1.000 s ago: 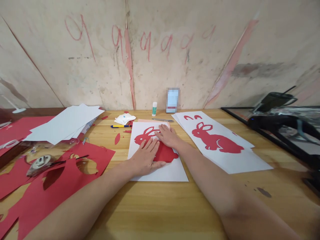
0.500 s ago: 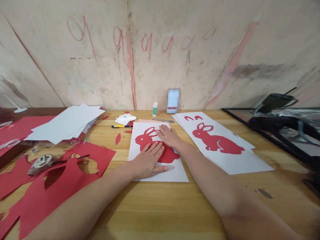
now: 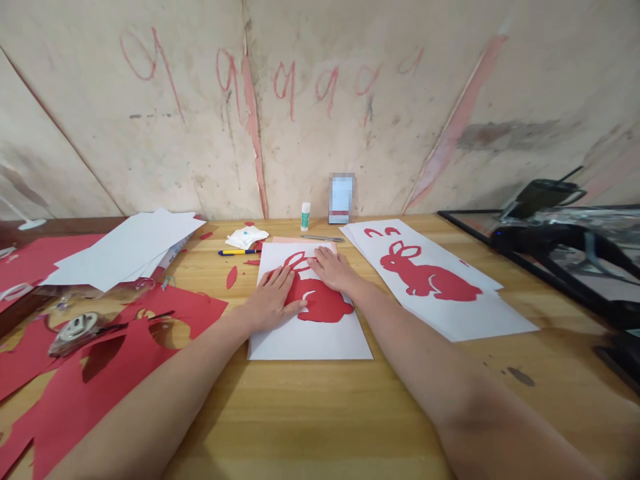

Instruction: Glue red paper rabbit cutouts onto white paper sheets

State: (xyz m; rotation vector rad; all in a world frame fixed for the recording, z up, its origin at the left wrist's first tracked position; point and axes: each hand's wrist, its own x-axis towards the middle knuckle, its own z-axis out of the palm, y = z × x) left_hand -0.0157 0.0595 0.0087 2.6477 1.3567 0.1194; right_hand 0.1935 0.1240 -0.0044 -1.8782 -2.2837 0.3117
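A red paper rabbit [image 3: 327,303] lies flat on a white sheet of paper [image 3: 310,347] in front of me. My left hand [image 3: 273,297] rests flat over the rabbit's head and front, fingers stretched out, and hides the face. Near the ears and upper back, my right hand [image 3: 330,267] lies flat on the sheet with its fingers extended. Neither hand grasps anything. To the right, a second red rabbit [image 3: 430,277] lies on another white sheet [image 3: 480,320], with two small curved red pieces above it.
Behind the sheet stand a glue stick [image 3: 305,217] and a phone [image 3: 341,199] against the wall. A pen [image 3: 239,253], crumpled tissue [image 3: 247,237] and red scraps lie nearby. At left are white sheets [image 3: 125,247], red paper offcuts [image 3: 100,393] and a tape measure [image 3: 77,332].
My left hand has slid left, from the rabbit's body to its head, uncovering the middle of the body. My right hand stays by the ears. The view has shifted slightly.
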